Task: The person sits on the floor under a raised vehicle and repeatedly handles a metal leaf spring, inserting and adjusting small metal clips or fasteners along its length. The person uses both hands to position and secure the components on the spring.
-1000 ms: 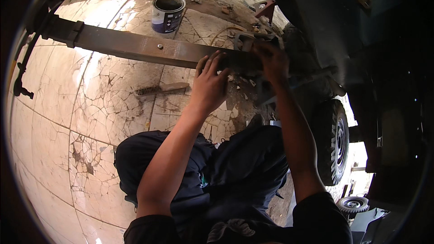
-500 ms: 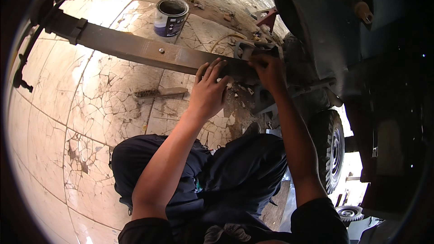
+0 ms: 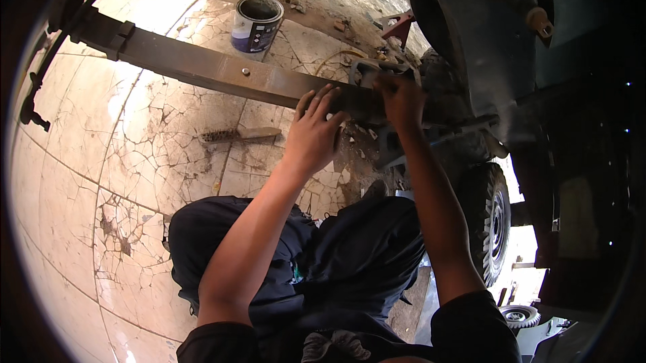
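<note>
Left hand (image 3: 315,135) flat, fingers spread, on leaf spring (image 3: 202,67); right hand (image 3: 402,99) clamped on its bracket (image 3: 369,70) end. Spring not yet mounted; wire brush (image 3: 239,135) idle below it.

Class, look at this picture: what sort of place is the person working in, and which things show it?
Probably an outdoor vehicle repair yard. A long rusty steel leaf spring runs under a vehicle body, a tyred wheel stands beside it, and an open paint can and a wire brush sit on the cracked tiled ground.
</note>
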Demonstrator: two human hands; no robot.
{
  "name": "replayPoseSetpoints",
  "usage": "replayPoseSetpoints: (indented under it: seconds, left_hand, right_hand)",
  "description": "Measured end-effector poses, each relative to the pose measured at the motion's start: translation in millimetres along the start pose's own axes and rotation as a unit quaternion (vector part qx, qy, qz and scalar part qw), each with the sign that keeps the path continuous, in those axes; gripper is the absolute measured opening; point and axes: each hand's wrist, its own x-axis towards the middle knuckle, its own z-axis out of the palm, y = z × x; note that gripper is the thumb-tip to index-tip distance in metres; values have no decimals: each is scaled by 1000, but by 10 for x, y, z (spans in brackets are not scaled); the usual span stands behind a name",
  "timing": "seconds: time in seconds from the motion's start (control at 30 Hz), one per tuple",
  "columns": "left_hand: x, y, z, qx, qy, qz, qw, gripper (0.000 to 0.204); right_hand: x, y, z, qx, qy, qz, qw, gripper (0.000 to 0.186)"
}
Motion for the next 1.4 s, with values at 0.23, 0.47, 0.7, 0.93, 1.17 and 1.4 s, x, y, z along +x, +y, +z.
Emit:
replayPoseSetpoints:
  seconds: [0.23, 0.47, 0.7, 0.93, 1.17, 1.4]
  left_hand:
    - [8, -58, -45, 1, 1, 0, 1000, 28]
    - [38, -31, 11, -9, 10, -13, 1000, 24]
    - [47, 4, 27, 5, -12, -3, 1000, 27]
    - [15, -41, -37, 23, -14, 18, 999, 24]
    - [55, 21, 39, 30, -40, 2, 999, 28]
    - [-33, 144, -86, -67, 23, 34, 997, 38]
  right_hand:
    - [-48, -148, 8, 64, 16, 46, 997, 22]
    - [-282, -162, -159, 48, 42, 84, 994, 21]
    - [-34, -23, -34, 51, 38, 50, 997, 16]
    - [-141, -67, -51, 102, 35, 40, 993, 17]
    - [-233, -83, 18, 117, 115, -3, 987, 17]
    - [-1699, -348, 310, 193, 210, 46, 957, 18]
